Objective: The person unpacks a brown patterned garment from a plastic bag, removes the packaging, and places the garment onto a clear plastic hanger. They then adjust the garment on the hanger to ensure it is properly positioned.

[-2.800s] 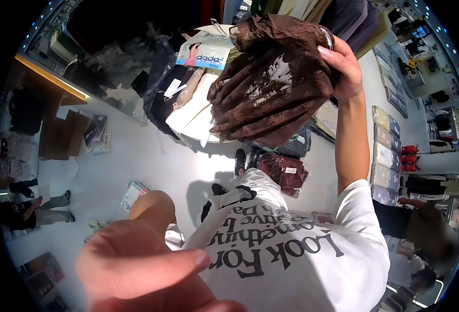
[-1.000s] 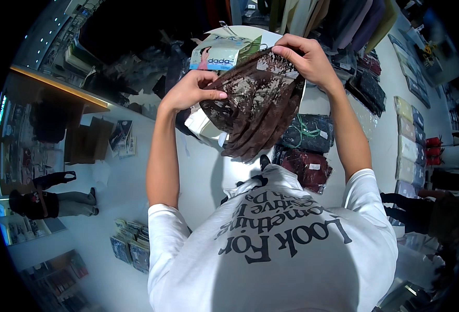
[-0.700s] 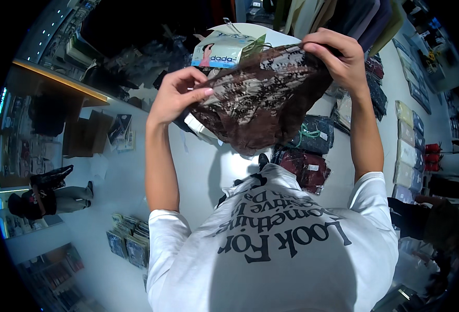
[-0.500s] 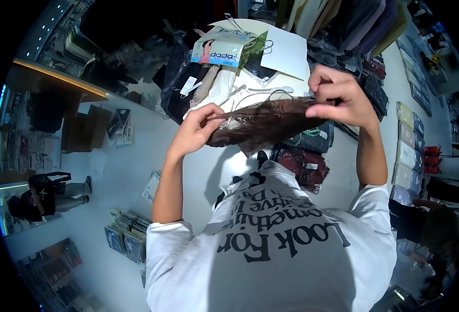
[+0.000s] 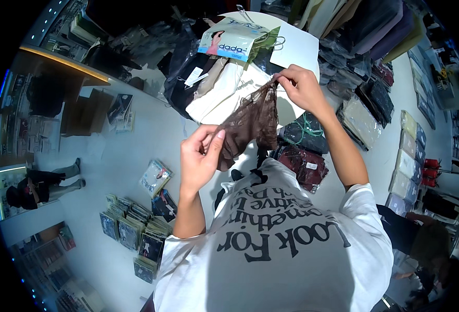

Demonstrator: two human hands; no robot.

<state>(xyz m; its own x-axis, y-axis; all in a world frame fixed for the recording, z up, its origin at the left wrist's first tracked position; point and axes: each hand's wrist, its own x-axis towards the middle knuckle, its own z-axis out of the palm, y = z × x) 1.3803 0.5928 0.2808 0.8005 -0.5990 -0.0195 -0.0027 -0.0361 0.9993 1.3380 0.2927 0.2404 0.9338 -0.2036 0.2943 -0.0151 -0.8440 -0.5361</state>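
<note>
**Q:** What is done, and what is left?
**A:** Your brown garment [image 5: 244, 126] is partly spread, held up at the near edge of the white table [image 5: 289, 111]; it is neither flat nor folded. Your left hand [image 5: 199, 155] and right hand [image 5: 302, 89] each pinch its fabric.

**Q:** What differs from half a second ago?
**A:** The fabric slants instead of running nearly level; your right hand is over the table, no longer beyond its right edge. Maroon packets [image 5: 301, 167] lie nearer you than the table.

Clothing shop: rows of garment packets [image 5: 402, 167], hanging clothes [image 5: 388, 31].
</note>
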